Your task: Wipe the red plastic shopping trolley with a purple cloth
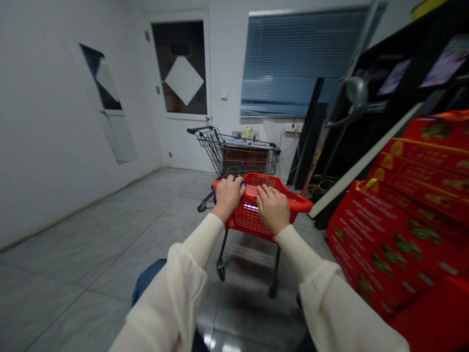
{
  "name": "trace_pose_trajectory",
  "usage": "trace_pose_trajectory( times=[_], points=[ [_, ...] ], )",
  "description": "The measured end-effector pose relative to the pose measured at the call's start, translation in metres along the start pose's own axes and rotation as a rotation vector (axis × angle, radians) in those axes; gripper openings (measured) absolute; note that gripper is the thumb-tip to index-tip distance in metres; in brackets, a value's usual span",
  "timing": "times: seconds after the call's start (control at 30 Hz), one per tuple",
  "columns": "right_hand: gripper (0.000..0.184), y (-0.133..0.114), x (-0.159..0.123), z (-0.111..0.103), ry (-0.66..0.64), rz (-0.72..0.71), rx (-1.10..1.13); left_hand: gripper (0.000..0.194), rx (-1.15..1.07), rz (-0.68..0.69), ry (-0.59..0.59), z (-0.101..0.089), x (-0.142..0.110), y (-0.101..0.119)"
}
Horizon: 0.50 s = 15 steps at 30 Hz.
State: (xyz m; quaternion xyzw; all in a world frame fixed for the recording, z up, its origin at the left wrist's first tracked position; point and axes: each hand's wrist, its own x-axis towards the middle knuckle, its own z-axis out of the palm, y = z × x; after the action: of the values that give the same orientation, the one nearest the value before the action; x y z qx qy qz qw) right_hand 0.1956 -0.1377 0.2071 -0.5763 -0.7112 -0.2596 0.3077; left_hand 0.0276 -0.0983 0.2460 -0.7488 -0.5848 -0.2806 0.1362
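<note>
A small red plastic shopping cart (252, 220) with dark legs and casters stands in front of me. My left hand (229, 194) is closed at the left end of its handle. A purple object (240, 181) shows at both sides of that hand, mostly covered by it, so its kind is unclear. Over the handle's right part lies my right hand (273, 208), fingers bent across the red bar and gripping it. Cream sleeves cover both forearms.
Behind stands a larger wire shopping cart (242, 151) holding a brown box. Red printed cartons (399, 234) are stacked at the right, near a leaning pale board (366, 161). A white door (188, 142) is at the back, and a wall (44, 122) bounds the left.
</note>
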Motion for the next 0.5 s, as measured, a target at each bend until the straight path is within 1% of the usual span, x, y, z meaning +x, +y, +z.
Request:
trace_pose_trajectory(
  times=[0.07,0.13,0.2,0.27,0.33,0.4,0.5],
  points=[
    [0.041,0.001,0.001,-0.002,-0.005,-0.021,0.005,0.034,-0.028,0.054,0.000,0.001,0.000,0.007],
    [0.041,0.008,0.000,-0.006,-0.010,-0.053,0.015,0.034,-0.033,0.073,-0.022,0.000,0.001,0.004],
    [0.040,0.017,-0.003,-0.012,-0.004,-0.055,0.011,0.033,-0.012,0.049,-0.046,-0.002,0.004,-0.005],
    [0.039,0.026,-0.008,-0.016,0.013,-0.017,-0.007,0.034,0.012,-0.006,-0.047,-0.003,0.006,-0.015],
    [0.038,0.029,-0.012,-0.017,0.026,0.015,-0.019,0.035,0.024,-0.055,-0.035,-0.002,0.006,-0.015],
    [0.038,0.028,-0.013,-0.015,0.026,0.021,-0.022,0.035,0.022,-0.055,-0.022,-0.002,0.003,-0.003],
    [0.039,0.022,-0.012,-0.014,0.009,0.006,-0.026,0.034,0.006,0.067,-0.020,-0.002,-0.003,0.025]
  ],
)
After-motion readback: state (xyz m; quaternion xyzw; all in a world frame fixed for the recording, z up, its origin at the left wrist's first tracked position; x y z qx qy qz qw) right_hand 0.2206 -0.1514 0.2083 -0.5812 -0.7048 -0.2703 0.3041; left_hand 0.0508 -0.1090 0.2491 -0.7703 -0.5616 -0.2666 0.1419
